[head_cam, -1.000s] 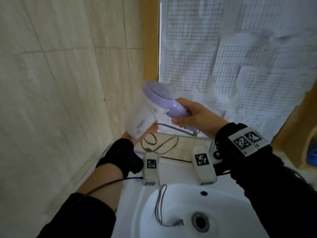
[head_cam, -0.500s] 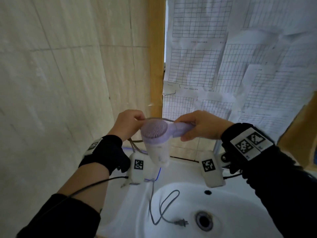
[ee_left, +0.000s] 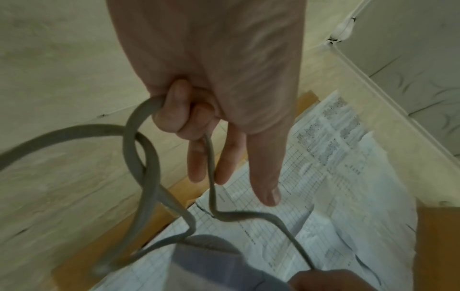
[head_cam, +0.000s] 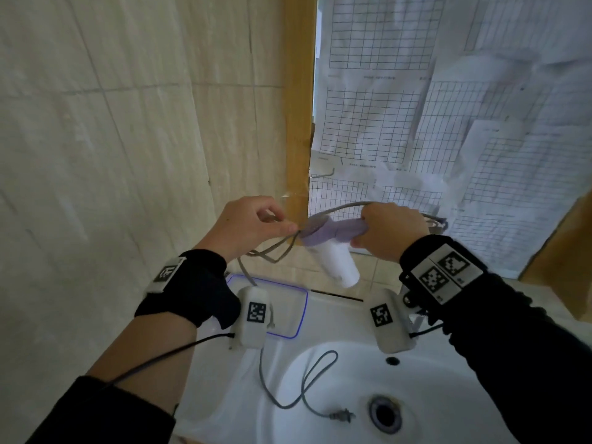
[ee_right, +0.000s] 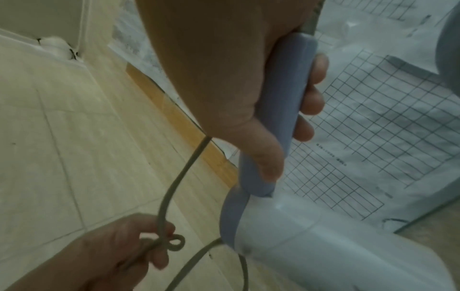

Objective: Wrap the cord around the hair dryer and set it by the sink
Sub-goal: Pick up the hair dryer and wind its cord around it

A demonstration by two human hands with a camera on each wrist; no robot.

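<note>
A white hair dryer with a lilac handle and rear grille hangs above the sink, nozzle pointing down. My right hand grips the lilac handle. My left hand pinches the grey cord just left of the dryer, where it forms loose loops. One strand of cord arcs over the handle toward my right hand. The rest of the cord drops into the sink basin, and its plug lies near the drain.
The white sink sits below both hands, with its drain at the lower right. A flat white pad with a blue edge lies on the sink's back ledge. Tiled wall stands on the left; gridded paper sheets cover the back.
The dryer has turned from nozzle-left to nozzle-down and shifted right. My left hand came up from under the dryer, took the cord and drew it out to the left.
</note>
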